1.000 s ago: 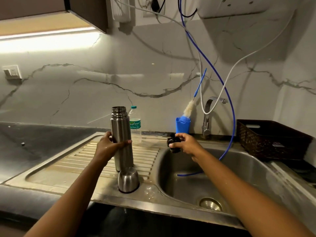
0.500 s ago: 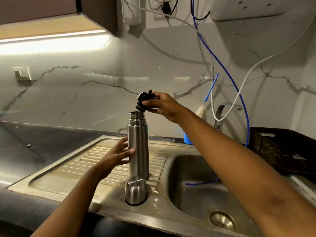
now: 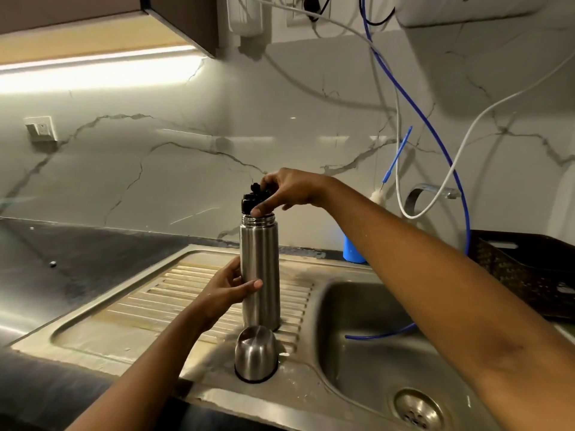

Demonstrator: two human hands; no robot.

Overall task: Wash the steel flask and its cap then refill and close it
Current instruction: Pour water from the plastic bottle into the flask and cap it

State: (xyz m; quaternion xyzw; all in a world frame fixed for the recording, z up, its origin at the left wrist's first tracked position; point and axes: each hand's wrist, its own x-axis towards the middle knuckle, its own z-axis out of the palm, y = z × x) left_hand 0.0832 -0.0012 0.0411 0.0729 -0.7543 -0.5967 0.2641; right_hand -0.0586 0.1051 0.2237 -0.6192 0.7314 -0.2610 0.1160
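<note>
My left hand (image 3: 228,289) comes in from below, fingers and thumb wrapped round the middle of the upright flask (image 3: 260,269), while my right arm stretches across from the lower right, my right hand (image 3: 289,189) arched over the top, fingertips pinching the black stopper (image 3: 250,202).

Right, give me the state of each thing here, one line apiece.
steel flask: upright on the drainboard, not yet capped.
black stopper: at the flask's mouth; screwed in or not, cannot tell.
steel cap: off, rim down on the drainboard.
left hand: grips the flask.
right hand: pinches the stopper.
</note>
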